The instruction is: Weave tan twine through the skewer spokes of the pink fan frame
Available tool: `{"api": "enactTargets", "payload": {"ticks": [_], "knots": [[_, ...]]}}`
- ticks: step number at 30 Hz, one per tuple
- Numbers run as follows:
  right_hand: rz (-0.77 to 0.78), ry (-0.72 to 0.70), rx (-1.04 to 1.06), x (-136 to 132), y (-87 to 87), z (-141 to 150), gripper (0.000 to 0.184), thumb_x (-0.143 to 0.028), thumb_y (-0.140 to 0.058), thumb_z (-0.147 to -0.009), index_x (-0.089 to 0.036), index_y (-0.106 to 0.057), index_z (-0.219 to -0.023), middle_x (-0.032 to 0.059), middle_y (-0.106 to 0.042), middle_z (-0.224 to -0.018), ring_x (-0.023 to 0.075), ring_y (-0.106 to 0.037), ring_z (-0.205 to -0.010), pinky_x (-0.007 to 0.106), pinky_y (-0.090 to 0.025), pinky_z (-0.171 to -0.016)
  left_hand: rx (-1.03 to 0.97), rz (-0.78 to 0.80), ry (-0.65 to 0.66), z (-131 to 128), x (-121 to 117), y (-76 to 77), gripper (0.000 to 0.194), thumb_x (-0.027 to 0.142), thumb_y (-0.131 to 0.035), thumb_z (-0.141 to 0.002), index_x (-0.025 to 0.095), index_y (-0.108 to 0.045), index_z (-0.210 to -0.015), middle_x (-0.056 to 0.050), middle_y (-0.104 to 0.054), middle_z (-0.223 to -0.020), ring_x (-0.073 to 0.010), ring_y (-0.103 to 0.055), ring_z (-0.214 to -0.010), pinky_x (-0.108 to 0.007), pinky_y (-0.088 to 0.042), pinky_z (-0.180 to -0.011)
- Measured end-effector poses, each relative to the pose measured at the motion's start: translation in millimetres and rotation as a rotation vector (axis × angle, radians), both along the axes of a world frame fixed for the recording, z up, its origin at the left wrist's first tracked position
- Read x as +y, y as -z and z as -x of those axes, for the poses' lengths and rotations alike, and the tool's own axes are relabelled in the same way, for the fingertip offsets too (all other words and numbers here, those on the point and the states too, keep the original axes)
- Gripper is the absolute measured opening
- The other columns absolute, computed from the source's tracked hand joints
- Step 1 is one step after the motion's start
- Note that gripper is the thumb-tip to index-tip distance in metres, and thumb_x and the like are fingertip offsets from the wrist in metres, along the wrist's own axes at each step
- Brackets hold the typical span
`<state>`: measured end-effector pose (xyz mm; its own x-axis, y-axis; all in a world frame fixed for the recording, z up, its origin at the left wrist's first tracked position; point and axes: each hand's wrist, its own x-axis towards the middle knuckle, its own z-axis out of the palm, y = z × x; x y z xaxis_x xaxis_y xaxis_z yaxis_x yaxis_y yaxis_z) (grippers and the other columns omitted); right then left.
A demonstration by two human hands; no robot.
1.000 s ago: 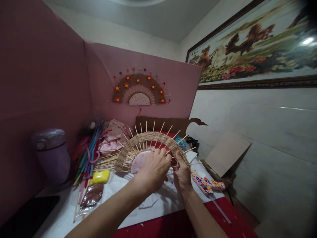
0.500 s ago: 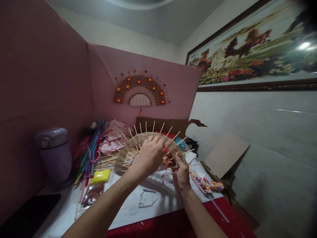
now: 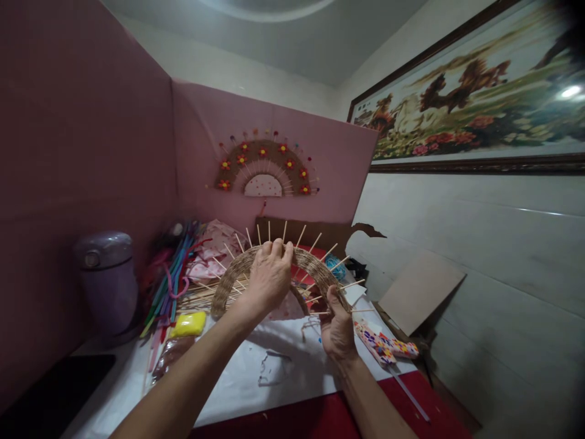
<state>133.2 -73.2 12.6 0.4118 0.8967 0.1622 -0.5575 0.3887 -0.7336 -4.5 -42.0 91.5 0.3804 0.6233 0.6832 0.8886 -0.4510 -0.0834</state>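
Note:
A half-round woven fan (image 3: 233, 274) of brown twine on thin wooden sticks is held up above the table, its stick ends fanning outward. My left hand (image 3: 269, 277) lies across the middle of the woven band, fingers bent over its upper edge between the sticks. My right hand (image 3: 339, 326) grips the band's right end, thumb on the near face and the other fingers mostly hidden behind. Part of the fan's inner middle is covered by my left hand and wrist.
On the left stand a lilac flask (image 3: 107, 280), coloured pipe cleaners (image 3: 171, 274) and a yellow packet (image 3: 189, 324). Glasses (image 3: 273, 367) lie on the white sheet (image 3: 237, 396). Flowered cloth (image 3: 384, 344) is at right. A finished flowered fan (image 3: 262, 152) hangs on the pink board.
My left hand has moved up and slightly left, from the band's inner side onto its upper edge. My right hand keeps its hold at the right end. The view has shifted slightly.

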Motion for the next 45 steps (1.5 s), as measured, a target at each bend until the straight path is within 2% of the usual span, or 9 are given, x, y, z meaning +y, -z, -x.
{"api": "enactTargets", "payload": {"ticks": [4, 9, 12, 18, 23, 29, 34, 39, 45], "knots": [[-0.012, -0.009, -0.023, -1.0, -1.3, 0.4, 0.023, -0.038, -0.070, -0.067, -0.018, -0.068, -0.077, 0.0012, -0.069, -0.070, 0.0148, -0.060, -0.054, 0.030, -0.050, -0.056, -0.010, -0.012, 0.040, -4.8, -5.5, 1.6, 0.048, 0.013, -0.044, -0.080, 0.012, -0.042, -0.128, -0.015, -0.046, -0.118, -0.0266, -0.038, -0.107, -0.039, -0.036, -0.087], [-0.023, -0.002, -0.054, -2.8, -4.0, 1.8, 0.023, -0.038, -0.069, -0.067, -0.018, -0.067, -0.079, 0.0019, -0.069, -0.073, 0.0169, -0.062, -0.059, 0.032, -0.050, -0.058, -0.008, -0.025, 0.115, -7.4, -12.5, -0.8, 0.047, 0.014, -0.045, -0.081, 0.018, -0.044, -0.127, -0.013, -0.047, -0.116, -0.0263, -0.039, -0.106, -0.039, -0.037, -0.085], [-0.025, -0.004, -0.060, -3.8, -5.6, 2.9, 0.023, -0.038, -0.070, -0.066, -0.018, -0.067, -0.078, 0.0024, -0.069, -0.072, 0.0187, -0.063, -0.063, 0.033, -0.050, -0.060, -0.036, -0.046, 0.109, -4.8, -14.3, -5.1, 0.045, 0.015, -0.044, -0.082, 0.019, -0.045, -0.127, -0.013, -0.047, -0.116, -0.0263, -0.039, -0.106, -0.039, -0.038, -0.086], [-0.025, -0.020, 0.005, -2.1, -3.9, 2.2, 0.024, -0.036, -0.073, -0.063, -0.019, -0.067, -0.079, 0.0002, -0.069, -0.071, 0.0181, -0.063, -0.064, 0.032, -0.051, -0.059, -0.098, -0.095, 0.106, 1.3, -8.4, -9.7, 0.037, 0.017, -0.041, -0.085, 0.016, -0.052, -0.121, -0.011, -0.052, -0.117, -0.0257, -0.041, -0.104, -0.039, -0.039, -0.086], [-0.021, -0.020, -0.037, -2.9, -2.9, 2.1, 0.023, -0.038, -0.073, -0.063, -0.019, -0.067, -0.075, 0.0005, -0.068, -0.067, 0.0177, -0.062, -0.060, 0.032, -0.050, -0.058, -0.141, -0.153, 0.166, 4.2, -1.8, -10.5, 0.032, 0.014, -0.044, -0.084, 0.015, -0.058, -0.113, -0.009, -0.052, -0.123, -0.0248, -0.042, -0.103, -0.038, -0.041, -0.085], [-0.053, -0.061, -0.110, -6.5, -1.7, 1.8, 0.023, -0.040, -0.068, -0.069, -0.019, -0.067, -0.079, 0.0034, -0.069, -0.071, 0.0204, -0.064, -0.070, 0.031, -0.050, -0.058, -0.272, -0.202, 0.281, 10.5, -1.2, -16.9, 0.019, 0.016, -0.047, -0.084, 0.018, -0.066, -0.087, -0.006, -0.064, -0.097, -0.0210, -0.047, -0.092, -0.036, -0.041, -0.082], [-0.107, -0.078, -0.187, -11.9, -5.6, 4.1, 0.024, -0.042, -0.065, -0.072, -0.019, -0.068, -0.079, 0.0049, -0.070, -0.073, 0.0203, -0.064, -0.071, 0.031, -0.050, -0.058, -0.342, -0.190, 0.291, 14.5, -0.2, -20.6, 0.020, 0.019, -0.047, -0.085, 0.017, -0.063, -0.073, -0.005, -0.063, -0.075, -0.0198, -0.048, -0.082, -0.035, -0.039, -0.076], [-0.140, -0.100, -0.212, -15.4, -8.8, 5.5, 0.026, -0.043, -0.066, -0.071, -0.019, -0.069, -0.079, 0.0052, -0.069, -0.072, 0.0195, -0.064, -0.068, 0.031, -0.049, -0.058, -0.331, -0.202, 0.318, 17.8, -1.3, -24.1, 0.019, 0.020, -0.046, -0.086, 0.018, -0.063, -0.077, -0.004, -0.063, -0.077, -0.0199, -0.047, -0.083, -0.035, -0.038, -0.076], [-0.172, -0.103, -0.248, -13.7, -5.0, 3.2, 0.026, -0.043, -0.065, -0.072, -0.020, -0.069, -0.081, 0.0052, -0.069, -0.075, 0.0201, -0.063, -0.071, 0.032, -0.048, -0.060, -0.266, -0.196, 0.275, 18.7, -6.4, -28.3, 0.017, 0.016, -0.048, -0.083, 0.018, -0.061, -0.074, -0.005, -0.061, -0.080, -0.0212, -0.046, -0.087, -0.037, -0.037, -0.078]]}}
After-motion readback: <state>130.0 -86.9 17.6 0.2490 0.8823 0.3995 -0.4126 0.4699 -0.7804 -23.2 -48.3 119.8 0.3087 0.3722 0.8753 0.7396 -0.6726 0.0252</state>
